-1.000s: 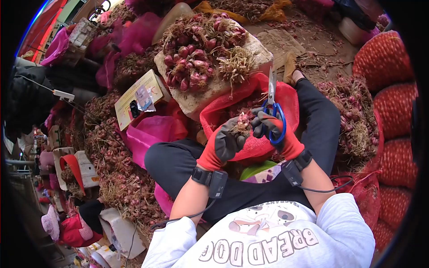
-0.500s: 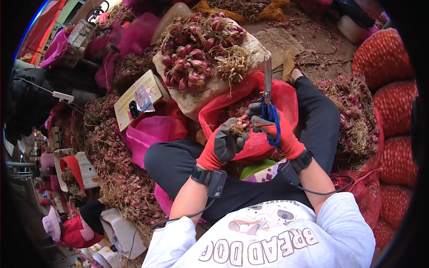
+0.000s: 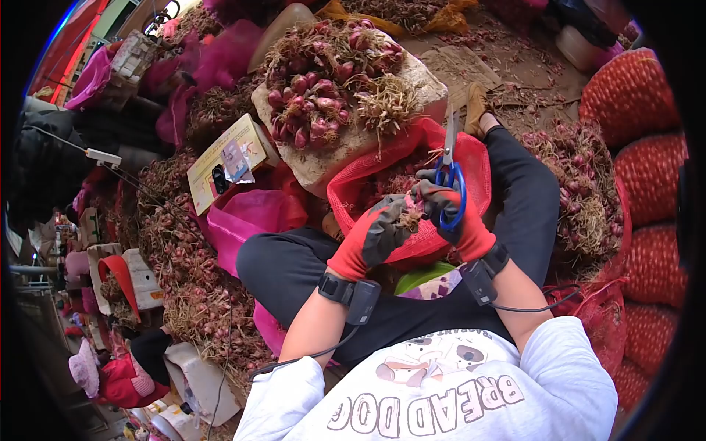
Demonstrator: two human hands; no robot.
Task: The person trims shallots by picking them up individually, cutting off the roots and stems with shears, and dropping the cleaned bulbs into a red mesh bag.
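My left hand [image 3: 376, 237], in a red and grey work glove, is closed round a small shallot [image 3: 411, 214] with dry roots and stalk. In my gloved right hand [image 3: 454, 217] is a pair of scissors [image 3: 460, 192] with blue handles, its blades pointing up and away from me. Fingers of the right hand meet the shallot beside the left fingertips. Both hands are over the near side of an open red mesh bag [image 3: 344, 182] between my legs, with shallots inside. Beyond it, bunched shallots [image 3: 312, 110] lie on a pale block [image 3: 312, 163].
Loose shallots [image 3: 198, 294] are heaped along the left, and another heap [image 3: 581, 187] lies at the right. Full red mesh sacks [image 3: 647, 173] are stacked at the far right. A yellowish box [image 3: 209, 173] stands left of the block. A person in a pink hat [image 3: 84, 367] is at lower left.
My left hand has moved right and slightly up, bringing the shallot against the right hand. The scissors have tilted a little to the right.
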